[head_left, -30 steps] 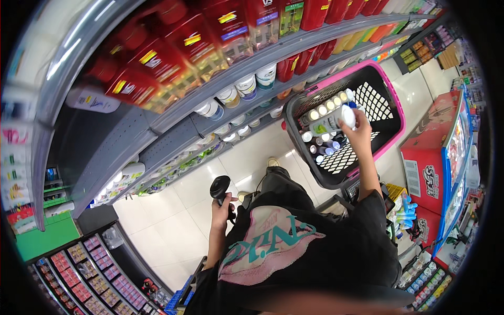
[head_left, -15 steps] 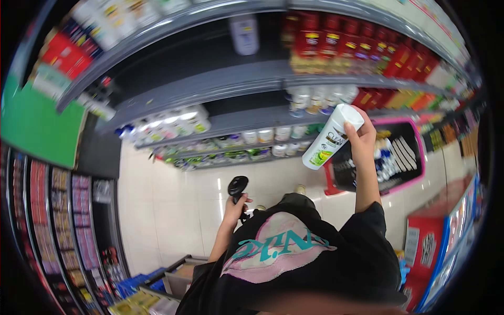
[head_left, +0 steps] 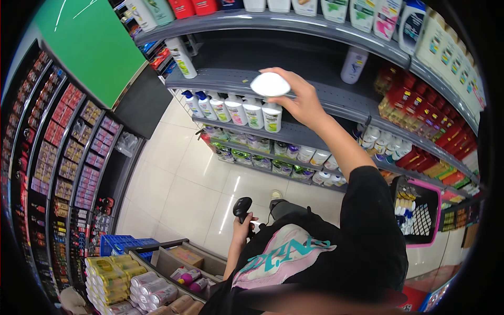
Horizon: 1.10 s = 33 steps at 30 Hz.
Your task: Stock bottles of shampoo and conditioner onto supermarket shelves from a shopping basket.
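We see the right hand clenched around a white bottle, raised at the grey shelf edge above a bottle row. The left hand grips a black scanner over open floor.

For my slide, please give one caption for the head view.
Right hand holds a white bottle at the grey shelf; left hand grips a black barcode scanner.

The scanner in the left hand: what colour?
Black, a handheld scanner gripped by the left hand; head view.
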### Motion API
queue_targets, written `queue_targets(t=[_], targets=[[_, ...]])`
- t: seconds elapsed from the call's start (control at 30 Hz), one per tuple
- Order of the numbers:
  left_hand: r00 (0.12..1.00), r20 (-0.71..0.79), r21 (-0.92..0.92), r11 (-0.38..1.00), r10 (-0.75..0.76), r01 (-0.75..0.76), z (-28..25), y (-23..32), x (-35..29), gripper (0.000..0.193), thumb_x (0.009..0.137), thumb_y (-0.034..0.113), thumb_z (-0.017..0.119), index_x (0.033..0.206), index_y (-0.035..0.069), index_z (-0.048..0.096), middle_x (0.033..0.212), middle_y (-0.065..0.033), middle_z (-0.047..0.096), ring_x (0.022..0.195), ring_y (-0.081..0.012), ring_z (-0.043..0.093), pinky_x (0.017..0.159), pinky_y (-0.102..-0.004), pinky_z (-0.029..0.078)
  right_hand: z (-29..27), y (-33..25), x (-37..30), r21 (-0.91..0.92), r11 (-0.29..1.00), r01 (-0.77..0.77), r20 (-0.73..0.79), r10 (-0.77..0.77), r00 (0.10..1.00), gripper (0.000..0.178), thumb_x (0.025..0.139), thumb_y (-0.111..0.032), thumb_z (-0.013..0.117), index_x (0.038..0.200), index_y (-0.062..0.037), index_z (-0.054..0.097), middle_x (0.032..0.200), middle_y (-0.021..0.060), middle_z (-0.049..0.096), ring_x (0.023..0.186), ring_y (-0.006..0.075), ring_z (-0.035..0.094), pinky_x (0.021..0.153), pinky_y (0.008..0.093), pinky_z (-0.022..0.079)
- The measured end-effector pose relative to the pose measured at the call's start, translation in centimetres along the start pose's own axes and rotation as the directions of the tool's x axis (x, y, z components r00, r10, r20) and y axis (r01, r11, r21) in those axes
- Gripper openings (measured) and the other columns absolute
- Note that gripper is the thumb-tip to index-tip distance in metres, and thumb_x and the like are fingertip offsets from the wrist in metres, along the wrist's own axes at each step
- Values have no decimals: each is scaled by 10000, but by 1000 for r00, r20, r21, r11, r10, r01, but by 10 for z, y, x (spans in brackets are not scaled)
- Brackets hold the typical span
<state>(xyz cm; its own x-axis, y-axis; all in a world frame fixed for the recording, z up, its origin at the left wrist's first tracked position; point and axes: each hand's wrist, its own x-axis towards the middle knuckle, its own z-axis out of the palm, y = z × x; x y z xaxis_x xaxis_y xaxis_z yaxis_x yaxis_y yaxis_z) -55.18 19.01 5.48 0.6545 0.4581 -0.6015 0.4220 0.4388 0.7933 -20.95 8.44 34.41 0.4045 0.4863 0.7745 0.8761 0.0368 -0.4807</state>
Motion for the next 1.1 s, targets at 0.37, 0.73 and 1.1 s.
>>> queue_targets(t=[0.37,0.73,1.1], targets=[[985,-170,-54,998,-33,24,-40,33,58,309,945,252,663,1102,6,562,898,-115,722,578,-107,567,490,-259,453,150,153,160,87,959,-270,89,262,961,566,849,-279,777,1323,-49,570,1220,194,661,1100,290,663,939,380,513],[970,-237,-106,994,-48,23,-43,111,145,319,936,236,672,1116,0,554,887,-114,717,580,-106,567,482,-265,460,255,246,242,213,977,-13,-24,18,1000,404,874,-226,754,1181,1,624,1155,180,671,1054,269,659,899,410,528],[993,-102,-29,998,-54,52,-45,157,208,285,941,240,678,1063,3,575,867,-118,723,579,-100,578,516,-248,468,271,273,204,211,941,-266,207,223,953,462,864,-201,762,1232,18,586,1197,196,651,1103,290,649,940,413,523]])
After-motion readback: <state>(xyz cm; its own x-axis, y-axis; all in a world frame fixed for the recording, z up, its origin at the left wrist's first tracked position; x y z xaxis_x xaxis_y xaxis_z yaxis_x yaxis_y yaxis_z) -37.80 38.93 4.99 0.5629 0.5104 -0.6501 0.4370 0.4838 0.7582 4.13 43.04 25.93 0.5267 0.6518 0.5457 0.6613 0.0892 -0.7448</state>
